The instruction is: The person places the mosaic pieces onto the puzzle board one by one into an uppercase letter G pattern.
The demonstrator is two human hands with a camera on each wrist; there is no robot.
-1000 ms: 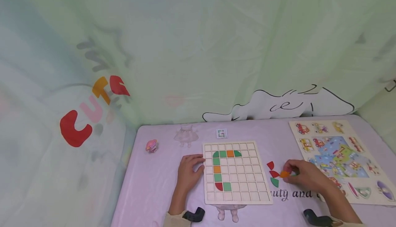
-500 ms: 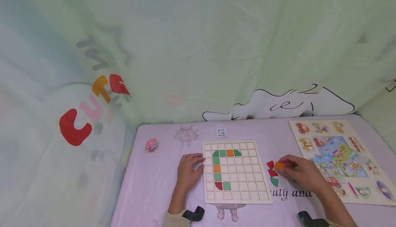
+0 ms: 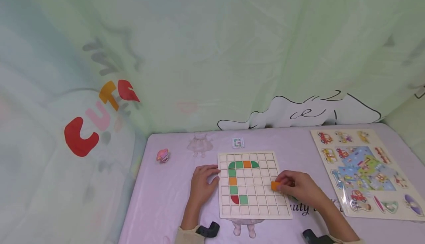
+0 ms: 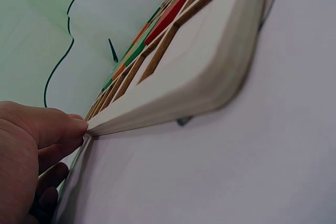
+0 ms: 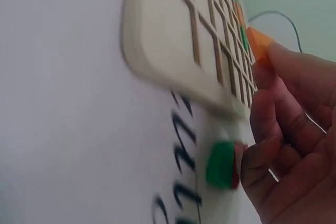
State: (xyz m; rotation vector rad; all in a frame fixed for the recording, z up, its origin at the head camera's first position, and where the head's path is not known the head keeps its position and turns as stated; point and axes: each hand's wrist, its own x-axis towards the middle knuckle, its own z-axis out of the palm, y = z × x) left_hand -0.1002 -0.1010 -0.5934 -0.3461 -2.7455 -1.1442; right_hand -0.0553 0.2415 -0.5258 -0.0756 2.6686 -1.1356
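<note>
A pale wooden grid board (image 3: pixel 259 199) lies on the table, with green, orange and red tiles in some of its cells. At its left edge rests my left hand (image 3: pixel 203 185); its thumb (image 4: pixel 73 127) touches the rim in the left wrist view. Over the board's right side, my right hand (image 3: pixel 300 188) pinches an orange tile (image 3: pixel 275 185) between thumb and fingertips. The right wrist view shows that orange tile (image 5: pixel 259 44) held above the grid. Beneath the hand are loose green (image 5: pixel 220 165) and red pieces, mostly hidden in the head view.
A small patterned card (image 3: pixel 237 143) lies behind the board. To the left sits a pink figurine (image 3: pixel 162 155). A picture puzzle board (image 3: pixel 368 170) takes up the table's right side. Printed cloth walls (image 3: pixel 212 70) rise at the back and left.
My right hand has carried the orange tile leftward from beside the loose pieces to over the board's right side. The left hand stays at the board's edge.
</note>
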